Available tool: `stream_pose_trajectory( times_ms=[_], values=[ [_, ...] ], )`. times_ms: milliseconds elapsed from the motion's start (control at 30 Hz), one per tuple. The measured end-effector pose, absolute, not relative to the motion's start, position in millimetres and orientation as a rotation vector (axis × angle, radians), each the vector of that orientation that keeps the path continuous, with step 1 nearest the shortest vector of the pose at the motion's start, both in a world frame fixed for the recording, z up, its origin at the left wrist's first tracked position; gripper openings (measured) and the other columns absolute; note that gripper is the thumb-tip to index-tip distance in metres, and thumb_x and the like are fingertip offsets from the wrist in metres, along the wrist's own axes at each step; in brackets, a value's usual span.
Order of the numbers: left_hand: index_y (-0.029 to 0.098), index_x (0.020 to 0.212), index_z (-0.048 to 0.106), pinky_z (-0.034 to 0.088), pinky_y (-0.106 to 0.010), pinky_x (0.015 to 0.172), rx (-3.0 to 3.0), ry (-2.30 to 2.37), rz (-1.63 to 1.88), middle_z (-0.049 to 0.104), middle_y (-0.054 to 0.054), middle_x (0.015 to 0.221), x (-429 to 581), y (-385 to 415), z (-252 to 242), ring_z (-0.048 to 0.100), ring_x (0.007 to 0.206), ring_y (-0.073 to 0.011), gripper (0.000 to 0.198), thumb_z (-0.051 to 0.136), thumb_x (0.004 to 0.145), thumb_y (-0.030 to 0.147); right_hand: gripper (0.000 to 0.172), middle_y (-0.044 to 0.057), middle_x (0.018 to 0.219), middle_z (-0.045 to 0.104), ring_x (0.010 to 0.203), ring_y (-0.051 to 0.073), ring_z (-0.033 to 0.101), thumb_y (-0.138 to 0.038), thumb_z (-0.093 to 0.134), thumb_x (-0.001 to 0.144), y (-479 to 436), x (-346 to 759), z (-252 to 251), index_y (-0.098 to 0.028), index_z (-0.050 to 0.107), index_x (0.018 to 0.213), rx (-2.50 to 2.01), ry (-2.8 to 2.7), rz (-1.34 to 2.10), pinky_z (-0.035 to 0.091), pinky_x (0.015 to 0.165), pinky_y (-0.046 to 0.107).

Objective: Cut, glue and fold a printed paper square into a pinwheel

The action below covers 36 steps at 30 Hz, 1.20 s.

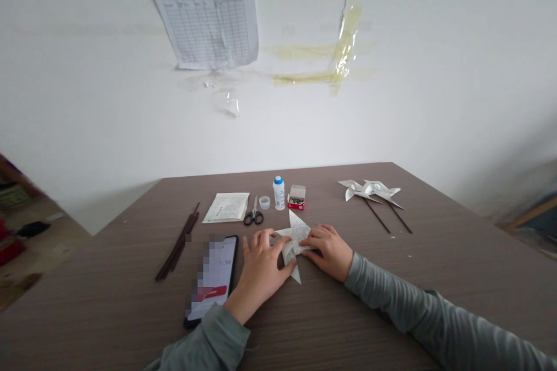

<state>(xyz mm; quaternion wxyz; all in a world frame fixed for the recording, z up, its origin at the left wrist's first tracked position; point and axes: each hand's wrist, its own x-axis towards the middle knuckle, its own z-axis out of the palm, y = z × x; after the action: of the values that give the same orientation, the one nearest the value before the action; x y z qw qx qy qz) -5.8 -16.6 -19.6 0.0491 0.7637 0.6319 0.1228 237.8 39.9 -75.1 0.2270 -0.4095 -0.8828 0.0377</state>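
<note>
A pinwheel folded from printed paper (297, 232) lies on the table between my hands, its pointed blades sticking out. My left hand (264, 264) holds its left side, with the thumb near the lower blade and the index finger by the middle. From the right, my right hand (327, 248) grips the opposite blade, its fingers curled together over the paper. Parts of the pinwheel are hidden under my fingers. Just beyond it stand a white glue bottle with a blue cap (279, 193) and a small open red box of tiny metal pieces (297, 199).
Black-handled scissors (253, 218), a small translucent cup (264, 203) and stacked printed paper (226, 207) lie at the back left. Brown sticks (179, 243) and a phone (213, 278) are left of my hands. Two pinwheels on sticks (369, 190) lie back right, before the wall (304, 133).
</note>
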Motion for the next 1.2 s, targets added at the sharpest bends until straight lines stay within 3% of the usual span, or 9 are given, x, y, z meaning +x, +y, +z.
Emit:
stream_pose_trajectory(
  times_ms=[467,700,900,1200],
  values=[
    [0.05,0.148,0.101,0.048,-0.094,0.148,2.38,1.897,0.37,0.076,-0.013,0.184,-10.8,-14.6,-24.8,0.062,0.179,-0.0561,0.043,0.094,0.109,0.035,0.025,0.012,0.118,0.098,0.118,0.036,0.094,-0.016,0.09,0.113,39.9,237.5,-75.0,-0.032,0.103,0.128,-1.114,-2.416,0.098,0.072,0.127,0.059],
    [0.045,0.154,0.098,0.049,-0.092,0.149,2.353,1.891,0.436,0.074,-0.014,0.188,-8.8,-15.7,-27.8,0.062,0.18,-0.0544,0.05,0.093,0.107,0.03,0.022,0.012,0.119,0.098,0.121,0.037,0.093,-0.019,0.088,0.116,39.0,237.6,-73.2,-0.031,0.103,0.128,-1.135,-2.416,0.136,0.071,0.128,0.06],
    [0.049,0.145,0.103,0.051,-0.094,0.146,2.369,1.853,0.45,0.077,-0.013,0.183,-10.0,-16.4,-26.1,0.066,0.173,-0.0569,0.042,0.093,0.108,0.031,0.022,0.013,0.121,0.097,0.121,0.034,0.09,-0.019,0.088,0.118,37.7,237.5,-71.1,-0.03,0.102,0.132,-1.142,-2.442,0.126,0.07,0.128,0.06],
    [0.046,0.155,0.099,0.042,-0.099,0.148,2.343,1.839,0.341,0.07,-0.014,0.191,-6.8,-19.0,-17.0,0.056,0.183,-0.0539,0.043,0.09,0.115,0.031,0.021,0.011,0.117,0.096,0.117,0.036,0.091,-0.021,0.088,0.117,38.1,238.7,-72.4,-0.034,0.102,0.126,-1.123,-2.41,0.125,0.072,0.121,0.057]
  ],
)
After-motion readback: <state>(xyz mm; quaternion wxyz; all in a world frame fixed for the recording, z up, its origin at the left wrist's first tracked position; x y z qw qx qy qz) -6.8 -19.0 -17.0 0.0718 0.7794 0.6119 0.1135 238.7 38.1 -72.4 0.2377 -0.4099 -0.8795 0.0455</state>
